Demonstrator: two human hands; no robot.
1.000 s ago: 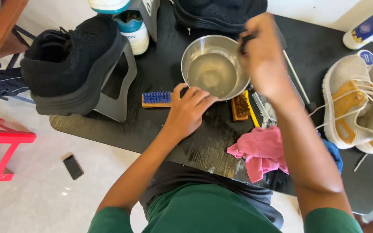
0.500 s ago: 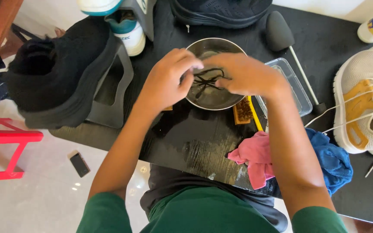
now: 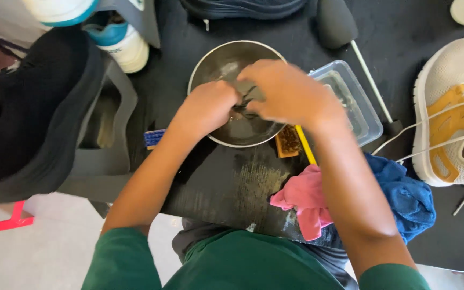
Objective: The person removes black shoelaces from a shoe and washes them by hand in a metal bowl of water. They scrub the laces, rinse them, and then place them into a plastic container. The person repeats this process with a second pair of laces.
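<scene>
Together, left hand (image 3: 206, 110) and right hand (image 3: 285, 91) grip black shoelace (image 3: 244, 102) over metal bowl (image 3: 216, 62).

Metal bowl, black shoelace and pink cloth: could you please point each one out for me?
Metal bowl (image 3: 218, 63): head view, bare inner wall, upper left.
Black shoelace (image 3: 245, 102): head view, strand between the hands.
Pink cloth (image 3: 307, 201): head view, middle fold.

You had a black shoe (image 3: 22, 113) on a grey stand (image 3: 111, 145) at your left, with a blue brush (image 3: 154, 137) just beside it. A clear plastic tub (image 3: 358, 104) sat right of centre, and a pink cloth (image 3: 307, 201) lay touching a blue cloth (image 3: 406, 196) near the edge of the black table (image 3: 232, 188). A cream and yellow sneaker (image 3: 455, 113) rested at your far right.
</scene>
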